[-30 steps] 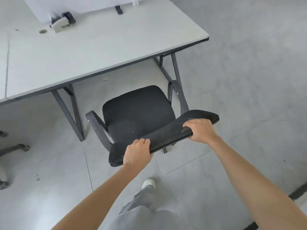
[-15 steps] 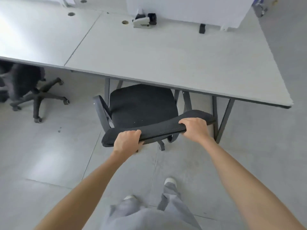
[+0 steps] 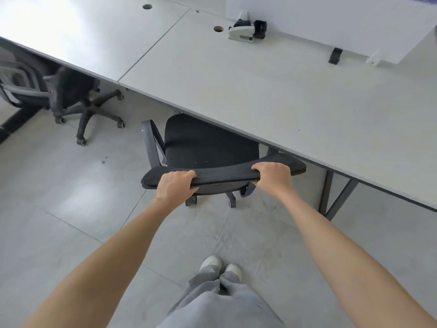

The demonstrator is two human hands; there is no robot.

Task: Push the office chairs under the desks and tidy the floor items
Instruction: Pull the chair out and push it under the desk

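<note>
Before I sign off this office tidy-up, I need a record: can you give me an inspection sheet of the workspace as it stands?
Surface: grey desk, top mostly bare; tiled floor.
Job's things: black office chair, seat partly under the desk edge, backrest outside it; second chair at the neighbouring desk on the left, partly under it.
Clutter: stapler-like item on the desk by a white divider panel; small dark specks on the floor.
Grippers: left hand and right hand both grip the top of the chair's backrest.
Cables: nothing seen; round grommet hole holds none.
Surroundings: desk legs; the person's shoes.
</note>
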